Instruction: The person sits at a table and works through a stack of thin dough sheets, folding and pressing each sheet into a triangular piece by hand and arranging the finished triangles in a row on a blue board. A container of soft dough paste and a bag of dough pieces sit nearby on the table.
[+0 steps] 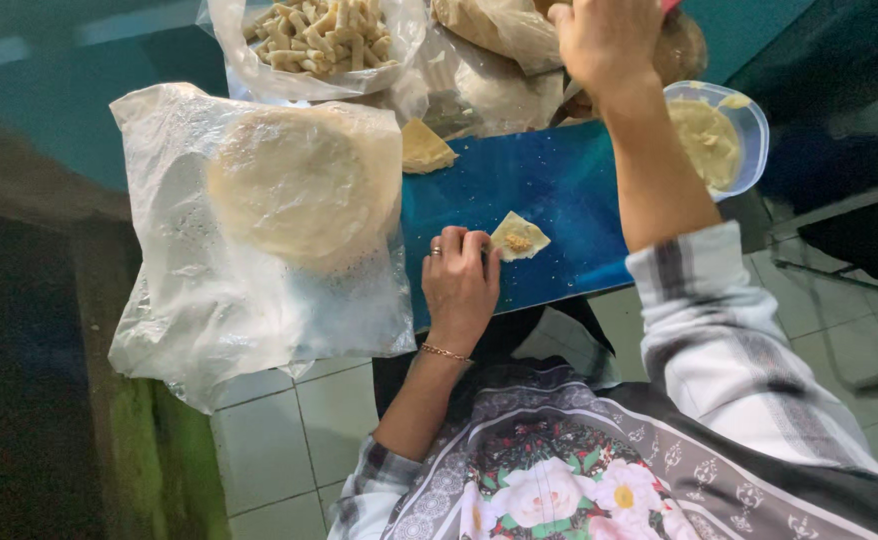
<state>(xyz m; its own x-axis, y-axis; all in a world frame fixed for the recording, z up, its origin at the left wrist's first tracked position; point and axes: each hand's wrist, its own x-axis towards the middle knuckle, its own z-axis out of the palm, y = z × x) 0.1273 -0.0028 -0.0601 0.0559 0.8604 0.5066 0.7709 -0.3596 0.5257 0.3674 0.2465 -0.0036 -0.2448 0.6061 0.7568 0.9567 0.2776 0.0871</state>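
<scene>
Left hand [459, 280], loosely curled, touches the wrapper [519, 237] at centre frame. Right hand [607, 40], upper right, grips something red, mostly hidden. The tub [749, 115] holds yellowish filling [704, 140].

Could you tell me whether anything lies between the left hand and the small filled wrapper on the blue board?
Nothing visible does. The left hand rests on the blue board with its fingertips at the wrapper's left edge.
</scene>
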